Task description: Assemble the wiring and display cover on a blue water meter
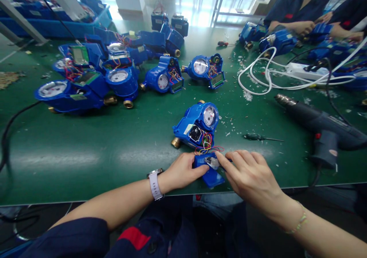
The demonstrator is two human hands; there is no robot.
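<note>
An opened blue meter (195,124) with a round white dial lies on the green table in front of me. Thin coloured wires (207,141) run from it to a blue cover (212,177) near the table edge. My left hand (183,170) grips that cover, its thumb on top. Closed round a metal-jawed tool, which looks like pliers (212,162), my right hand (248,174) presses the tool's tip against the cover. The tool's handles are mostly hidden by my fingers.
A black heat gun (323,124) and a thin screwdriver (262,137) lie to the right. White cables (258,88) and a power strip (306,71) are behind them. More blue meters (120,82) stand at the back. Another person's hands (304,28) work at far right.
</note>
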